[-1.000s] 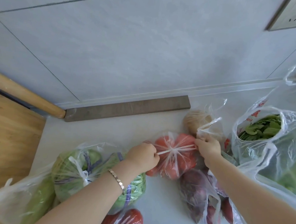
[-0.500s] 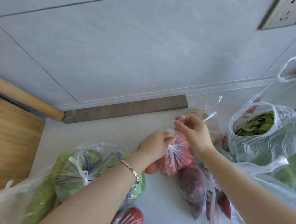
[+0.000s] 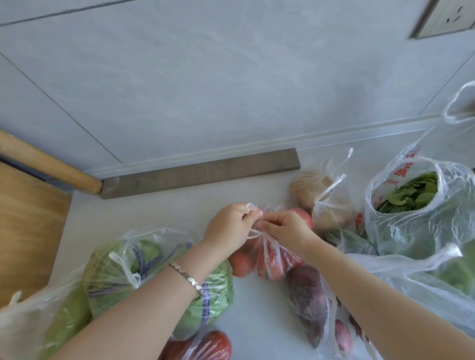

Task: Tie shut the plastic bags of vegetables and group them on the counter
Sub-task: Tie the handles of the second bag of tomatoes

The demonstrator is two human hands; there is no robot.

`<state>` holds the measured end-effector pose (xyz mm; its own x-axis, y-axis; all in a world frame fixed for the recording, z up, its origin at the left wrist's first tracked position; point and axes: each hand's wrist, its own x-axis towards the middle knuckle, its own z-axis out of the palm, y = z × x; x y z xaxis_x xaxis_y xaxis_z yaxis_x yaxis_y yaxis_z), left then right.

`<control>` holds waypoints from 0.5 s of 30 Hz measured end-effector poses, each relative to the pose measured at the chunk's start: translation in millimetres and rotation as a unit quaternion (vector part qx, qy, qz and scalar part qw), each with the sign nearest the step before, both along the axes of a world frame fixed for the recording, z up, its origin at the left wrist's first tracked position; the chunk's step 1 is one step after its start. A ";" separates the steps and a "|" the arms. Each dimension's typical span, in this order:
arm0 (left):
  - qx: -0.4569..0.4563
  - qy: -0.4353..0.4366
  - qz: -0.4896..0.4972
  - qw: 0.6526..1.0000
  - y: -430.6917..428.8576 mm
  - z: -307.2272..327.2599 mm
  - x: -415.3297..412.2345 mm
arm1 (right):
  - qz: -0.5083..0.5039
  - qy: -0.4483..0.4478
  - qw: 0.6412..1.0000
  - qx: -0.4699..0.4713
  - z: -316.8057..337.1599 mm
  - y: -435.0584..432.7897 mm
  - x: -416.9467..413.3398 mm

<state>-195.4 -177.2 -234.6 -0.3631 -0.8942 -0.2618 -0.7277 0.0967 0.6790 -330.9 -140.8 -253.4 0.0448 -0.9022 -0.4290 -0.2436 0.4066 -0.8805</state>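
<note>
1. A head-worn camera looks down at a pale surface (image 3: 261,327) where a person's two bare hands meet over a bag of vegetables.
2. The tomato bag (image 3: 265,259) lies at the middle of the surface. It is thin, clear, crinkled plastic, and several round red-orange tomatoes show through it. Its top is gathered into tight pleats that rise to the hands.
3. The left grip (image 3: 229,226) is closed, its fingers curled round one twisted white handle strand of the tomato bag. A short loop of the strand pokes out above the knuckles.
4. The right grip (image 3: 284,227) is also closed and pinches the other strand. Its fingertips touch those of the left.
5. A silver bracelet (image 3: 188,276) circles the left wrist.
6. Under the left forearm lies a cabbage bag (image 3: 132,273), knotted at the top, with pale green leaves inside.
7. Just right of the tomato bag lies a bag of dark purple vegetables (image 3: 312,307).
8. Behind that, a bag of tan potatoes (image 3: 323,201) rests near the wall.
9. Farther right stands a bag of leafy greens (image 3: 411,205) with red print, its mouth open.
</note>
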 end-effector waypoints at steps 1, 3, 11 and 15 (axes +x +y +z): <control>-0.010 -0.007 -0.006 1.000 -0.2 0.9 4.1 | 0.009 0.010 1.000 -0.004 -1.3 -1.1 0.6; -0.032 -0.029 -0.012 0.999 1.0 4.3 11.6 | -0.011 0.016 1.000 -0.009 -3.5 -2.3 0.4; -0.089 -0.314 -0.253 0.911 27.7 5.8 15.4 | -0.243 -0.097 0.958 0.115 -19.4 8.9 9.5; -0.201 -0.313 -0.331 0.867 23.8 14.4 11.0 | -0.062 0.117 0.991 -0.016 -25.4 15.9 6.6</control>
